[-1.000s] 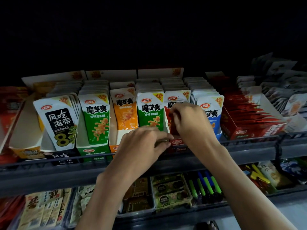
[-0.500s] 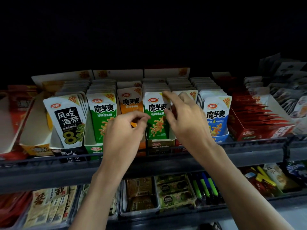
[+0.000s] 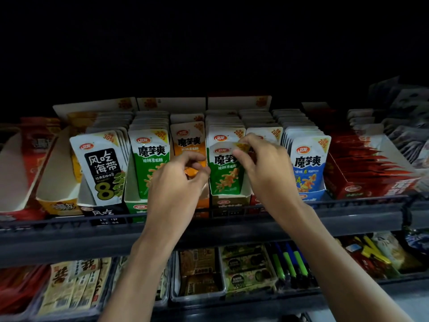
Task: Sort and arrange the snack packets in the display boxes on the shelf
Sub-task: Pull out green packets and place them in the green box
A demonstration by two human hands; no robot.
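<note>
The person's bare left hand (image 3: 176,182) and bare right hand (image 3: 267,175) show with their bare forearms, uncovered down to the frame edge at about 6 o'clock.

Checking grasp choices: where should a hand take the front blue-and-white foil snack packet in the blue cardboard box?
Probably pinch the top edge of the blue-and-white foil snack packet from above and in front. It stands on end, its foot behind the front lip of the blue cardboard box, others packed behind, so only the top is free.

Snack packets (image 3: 151,159) stand in rows inside boxes (image 3: 135,203) side by side on the shelf (image 3: 348,217), with trays (image 3: 197,296) below at 6 o'clock.
</note>
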